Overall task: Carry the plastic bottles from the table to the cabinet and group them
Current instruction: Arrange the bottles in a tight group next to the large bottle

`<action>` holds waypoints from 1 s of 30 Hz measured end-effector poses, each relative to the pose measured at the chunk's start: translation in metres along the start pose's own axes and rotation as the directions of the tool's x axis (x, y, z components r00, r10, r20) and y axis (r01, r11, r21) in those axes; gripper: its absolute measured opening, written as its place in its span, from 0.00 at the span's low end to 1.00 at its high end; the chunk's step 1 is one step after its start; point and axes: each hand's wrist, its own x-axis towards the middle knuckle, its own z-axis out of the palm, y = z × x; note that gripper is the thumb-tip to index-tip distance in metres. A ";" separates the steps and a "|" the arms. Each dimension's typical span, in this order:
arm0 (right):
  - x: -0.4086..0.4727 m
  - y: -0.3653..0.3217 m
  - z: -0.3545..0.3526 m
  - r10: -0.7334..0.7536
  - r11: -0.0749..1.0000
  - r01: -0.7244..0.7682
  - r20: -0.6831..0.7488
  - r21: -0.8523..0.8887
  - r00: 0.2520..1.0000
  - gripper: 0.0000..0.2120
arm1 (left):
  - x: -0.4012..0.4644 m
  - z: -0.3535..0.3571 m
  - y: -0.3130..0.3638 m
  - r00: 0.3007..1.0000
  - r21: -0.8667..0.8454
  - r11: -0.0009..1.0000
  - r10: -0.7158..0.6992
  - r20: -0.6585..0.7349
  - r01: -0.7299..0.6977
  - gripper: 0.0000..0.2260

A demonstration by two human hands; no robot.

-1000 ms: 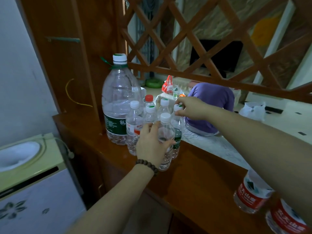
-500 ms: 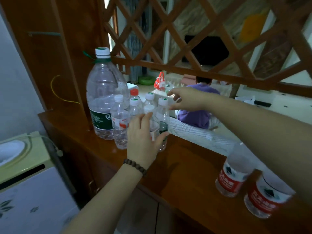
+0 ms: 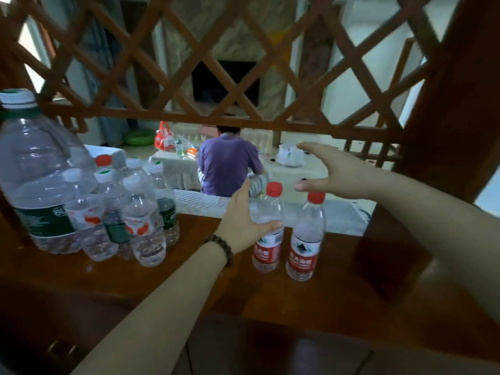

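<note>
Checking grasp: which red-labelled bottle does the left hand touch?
The left clear plastic bottle of the separate pair; left hand grips it, not its neighbour.

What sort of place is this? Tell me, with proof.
Likely a home: a wooden cabinet under a lattice screen, and beyond it a person in a purple shirt seated by a cloth-covered table.
</note>
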 end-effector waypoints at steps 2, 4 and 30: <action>-0.015 0.016 0.009 0.063 0.996 -0.062 -0.013 0.060 0.998 0.46 | 0.006 0.010 0.001 0.997 -0.104 0.991 -0.076 0.025 0.078 0.49; -0.023 0.028 0.021 0.120 0.985 -0.117 -0.013 0.126 0.993 0.49 | 0.010 0.018 0.001 0.990 -0.184 0.973 -0.135 0.040 0.140 0.47; 0.092 -0.025 0.081 -0.163 0.926 0.176 -0.069 0.335 0.984 0.13 | -0.051 -0.062 -0.041 0.761 -0.053 0.947 -0.288 -0.581 0.317 0.32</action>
